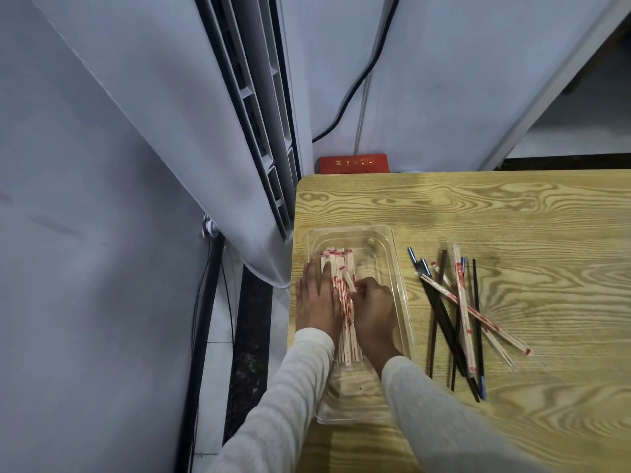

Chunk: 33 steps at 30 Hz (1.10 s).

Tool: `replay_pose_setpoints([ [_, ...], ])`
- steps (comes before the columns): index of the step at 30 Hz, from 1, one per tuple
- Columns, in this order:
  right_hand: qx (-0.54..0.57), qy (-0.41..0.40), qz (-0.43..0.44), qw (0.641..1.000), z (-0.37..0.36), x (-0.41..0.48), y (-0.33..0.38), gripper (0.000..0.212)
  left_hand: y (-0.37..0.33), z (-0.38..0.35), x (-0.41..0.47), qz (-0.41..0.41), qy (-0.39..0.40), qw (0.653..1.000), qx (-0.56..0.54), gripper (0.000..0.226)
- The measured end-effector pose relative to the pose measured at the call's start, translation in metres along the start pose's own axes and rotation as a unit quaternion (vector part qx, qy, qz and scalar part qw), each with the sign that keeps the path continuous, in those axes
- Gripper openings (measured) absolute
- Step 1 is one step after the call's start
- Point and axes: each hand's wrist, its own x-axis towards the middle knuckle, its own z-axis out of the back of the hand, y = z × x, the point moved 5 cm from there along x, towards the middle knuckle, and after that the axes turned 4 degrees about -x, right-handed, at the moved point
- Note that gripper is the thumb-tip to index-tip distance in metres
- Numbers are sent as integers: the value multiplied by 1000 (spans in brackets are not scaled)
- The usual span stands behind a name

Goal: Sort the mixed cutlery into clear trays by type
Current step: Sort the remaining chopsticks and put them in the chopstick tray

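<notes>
A clear plastic tray (397, 264) lies at the left edge of the wooden table (512, 213). Inside it sits a bundle of paper-wrapped chopsticks (345, 302) with red print. My left hand (316, 298) lies flat with straight fingers along the bundle's left side. My right hand (374, 310) is curled against the bundle's right side, fingertips pinching the wrapped sticks. To the right of the tray, a loose pile of dark chopsticks (444, 322) and a few wrapped chopsticks (464, 312) lies crossed on the table.
A red box (353, 163) stands behind the table's far left corner. A grey curtain (136, 165) and a white slatted unit (266, 138) hang left of the table. A black cable (355, 87) runs down the wall.
</notes>
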Motion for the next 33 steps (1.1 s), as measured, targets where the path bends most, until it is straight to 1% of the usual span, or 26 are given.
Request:
replay_pose_setpoints([
  [2, 14, -13, 4, 1000, -4, -5, -5, 14, -1, 1, -1, 2, 0, 1000, -5, 81],
  [5, 68, -34, 6, 997, -3, -8, -6, 15, -2, 3, -1, -1, -4, 1000, -18, 81],
  [8, 121, -21, 10, 992, -4, -7, 0, 16, -1, 2, -1, 0, -10, 1000, -22, 77],
  [9, 120, -18, 6, 993, -5, -6, 0, 15, -1, 2, -1, 0, -15, 1000, -23, 75],
  [12, 119, -38, -39, 991, -6, -3, -9, 11, -1, 2, 0, 0, -12, 1000, -16, 73],
  [14, 102, -36, -48, 993, -8, -1, -15, 12, 0, 2, 1, 2, -11, 1000, -13, 70],
  [17, 87, -33, -24, 995, -7, 1, -14, 15, 1, 2, 1, 10, -21, 1000, -5, 59],
  [21, 130, -28, 4, 991, -6, 3, -3, 13, 0, 2, 1, 9, -26, 999, -16, 58],
  [24, 179, -22, -41, 983, -10, 11, 1, 12, 3, -2, 2, 13, -17, 1000, -16, 61],
  [26, 187, -3, -79, 979, -16, 16, -1, 12, 7, -8, 3, 17, -3, 1000, -6, 62],
  [27, 182, 4, -84, 980, -18, 18, -1, 11, 9, -13, 3, 18, 4, 1000, 8, 61],
  [30, 165, 2, -65, 984, -20, 24, -1, 10, 13, -19, 5, 13, 13, 999, 31, 54],
  [33, 136, 9, -5, 991, -16, 30, 6, 11, 9, -11, 5, 15, -7, 1000, -6, 49],
])
